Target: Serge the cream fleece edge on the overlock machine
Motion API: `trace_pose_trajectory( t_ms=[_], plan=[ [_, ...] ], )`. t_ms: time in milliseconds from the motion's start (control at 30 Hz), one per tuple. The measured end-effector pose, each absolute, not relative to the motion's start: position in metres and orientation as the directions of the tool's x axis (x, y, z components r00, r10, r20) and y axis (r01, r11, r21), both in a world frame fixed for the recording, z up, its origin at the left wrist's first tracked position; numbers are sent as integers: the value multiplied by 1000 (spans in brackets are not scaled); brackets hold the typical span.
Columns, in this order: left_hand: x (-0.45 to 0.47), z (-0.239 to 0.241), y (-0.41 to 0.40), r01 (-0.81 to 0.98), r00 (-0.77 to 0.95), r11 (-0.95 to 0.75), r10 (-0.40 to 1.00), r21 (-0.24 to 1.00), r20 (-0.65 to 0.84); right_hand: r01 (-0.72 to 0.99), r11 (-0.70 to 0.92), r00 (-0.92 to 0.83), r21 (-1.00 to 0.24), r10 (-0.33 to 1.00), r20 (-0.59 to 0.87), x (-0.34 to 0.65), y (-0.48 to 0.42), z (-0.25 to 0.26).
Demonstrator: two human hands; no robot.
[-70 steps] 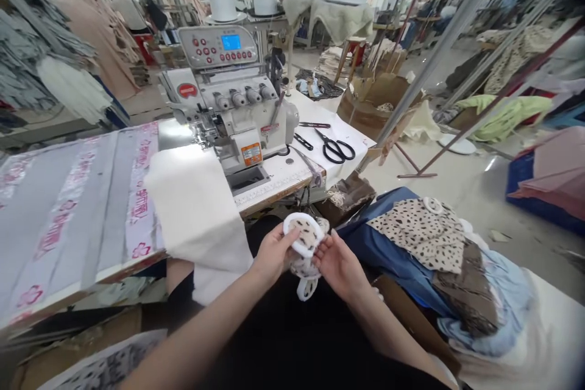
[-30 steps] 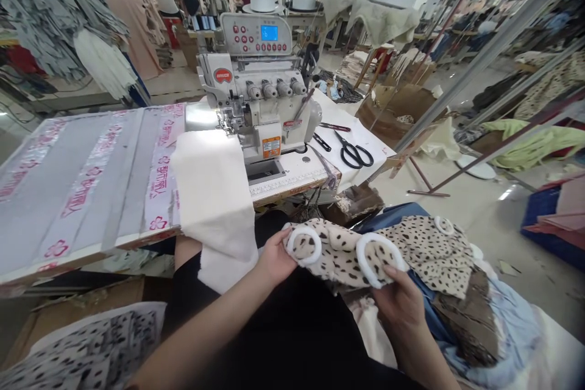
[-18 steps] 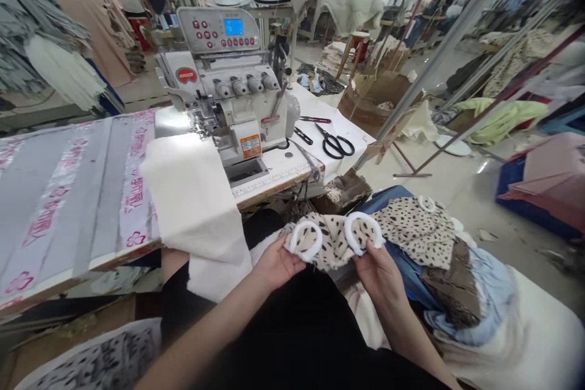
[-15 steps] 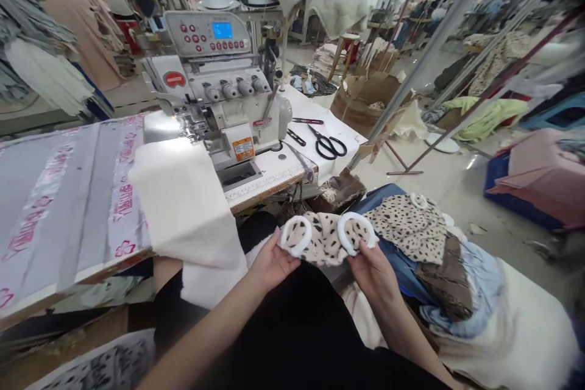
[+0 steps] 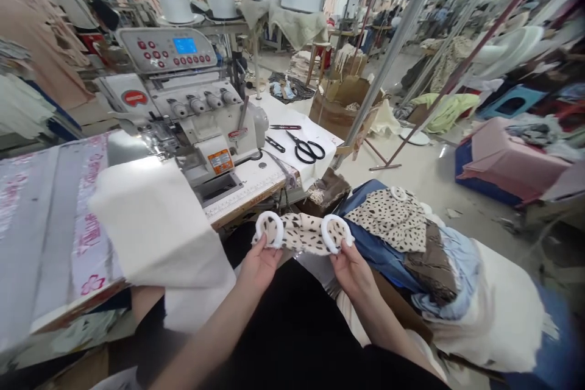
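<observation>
head view, looking down at the hands: a spotted fabric piece (image 5: 304, 234) was held out between them, pulled fairly flat above the person's lap, with a white ring (image 5: 269, 230) at its left end and a second white ring (image 5: 337, 234) at its right end. it looked light and soft, likely to sag if let go, while the padded rings looked firmer and the better place to take hold. the left hand (image 5: 260, 268) gripped the left ring's lower edge in a narrow pinch, and the right hand (image 5: 354, 274) held the right ring the same way. just to the right lay a heap of cloth (image 5: 432, 268). to the left, a white cloth (image 5: 155, 231) draped over the table edge. farther off stood a sewing machine (image 5: 196, 116), with black-handled scissors (image 5: 306, 149) lying to its right.
</observation>
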State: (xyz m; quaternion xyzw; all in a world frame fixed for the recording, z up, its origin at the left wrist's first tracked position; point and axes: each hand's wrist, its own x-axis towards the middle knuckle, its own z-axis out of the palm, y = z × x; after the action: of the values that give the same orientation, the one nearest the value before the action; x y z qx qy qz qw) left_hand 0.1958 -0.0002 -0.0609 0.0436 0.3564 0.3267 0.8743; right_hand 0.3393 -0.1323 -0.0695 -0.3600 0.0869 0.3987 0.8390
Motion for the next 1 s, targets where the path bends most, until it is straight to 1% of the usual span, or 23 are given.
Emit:
trace_pose_trajectory(
  t_ms=[133,267,400,500,700,867,1000],
  plan=[
    [192,-61,-4,-503,566,805,581,314,-584,-815,338,565,-470,641,-520,342,-132,-77],
    [188,-61,-6,-485,572,805,588,343,-572,-846,276,509,-456,675,-534,343,-132,-84],
    [187,-65,-7,-492,525,792,601,361,-602,-826,304,545,-475,644,-536,343,-130,-89],
    [187,-70,-7,-504,510,784,609,363,-607,-821,335,562,-463,617,-550,343,-128,-91],
    [186,-73,-9,-516,509,780,612,355,-605,-819,321,551,-475,673,-494,343,-129,-91],
    [184,-70,-7,-511,486,776,615,369,-621,-866,315,480,-389,743,-466,341,-133,-83],
    [183,-72,-5,-507,474,767,629,393,-616,-869,343,480,-356,759,-441,341,-134,-83]
  ],
)
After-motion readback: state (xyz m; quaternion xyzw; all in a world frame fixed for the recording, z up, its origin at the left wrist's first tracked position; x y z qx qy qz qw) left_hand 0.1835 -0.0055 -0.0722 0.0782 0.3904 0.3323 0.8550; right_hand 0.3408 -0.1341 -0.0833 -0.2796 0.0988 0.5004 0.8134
